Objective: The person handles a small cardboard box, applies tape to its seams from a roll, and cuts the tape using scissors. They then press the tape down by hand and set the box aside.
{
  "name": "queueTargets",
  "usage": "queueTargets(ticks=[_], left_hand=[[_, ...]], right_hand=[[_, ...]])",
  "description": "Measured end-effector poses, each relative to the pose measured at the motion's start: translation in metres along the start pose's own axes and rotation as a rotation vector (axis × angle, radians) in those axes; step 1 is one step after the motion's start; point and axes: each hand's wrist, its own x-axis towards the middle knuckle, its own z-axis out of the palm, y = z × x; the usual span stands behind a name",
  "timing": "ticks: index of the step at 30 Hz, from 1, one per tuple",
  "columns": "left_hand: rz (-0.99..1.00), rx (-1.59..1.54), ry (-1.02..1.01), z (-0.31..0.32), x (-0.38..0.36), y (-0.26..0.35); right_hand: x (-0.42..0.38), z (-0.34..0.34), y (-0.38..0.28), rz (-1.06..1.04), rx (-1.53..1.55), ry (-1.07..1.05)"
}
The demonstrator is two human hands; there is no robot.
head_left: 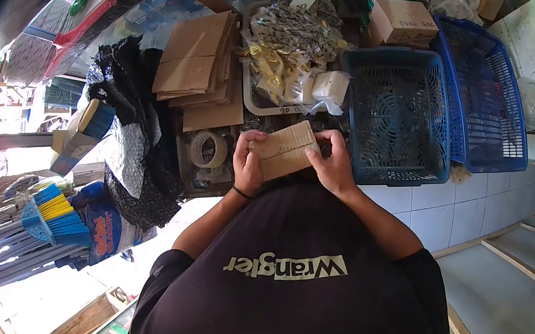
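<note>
Between my two hands, close to my chest, is a small brown cardboard box, tilted slightly. My left hand grips its left end, with the thumb on the near face. My right hand closes on the right end, its thumb pressed on the upper face. Just left of my left hand lies a roll of tape. Beyond the box, a white tray carries a heap of small metal parts in plastic, some gold and some silver, along with small wrapped packets.
Flattened cardboard is stacked to the left, beside black bubble wrap. At the right stand a dark blue basket and a brighter blue basket. A cardboard carton sits behind them. Brooms lie at far left.
</note>
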Motion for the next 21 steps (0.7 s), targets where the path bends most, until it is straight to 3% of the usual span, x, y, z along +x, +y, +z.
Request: queueTargets(ticks=[21], left_hand=[[0.014,0.031,-0.012,0.0029,-0.0011,0.0027]], right_hand=[[0.0049,0.0068,-0.0003,0.113,0.061,0.053]])
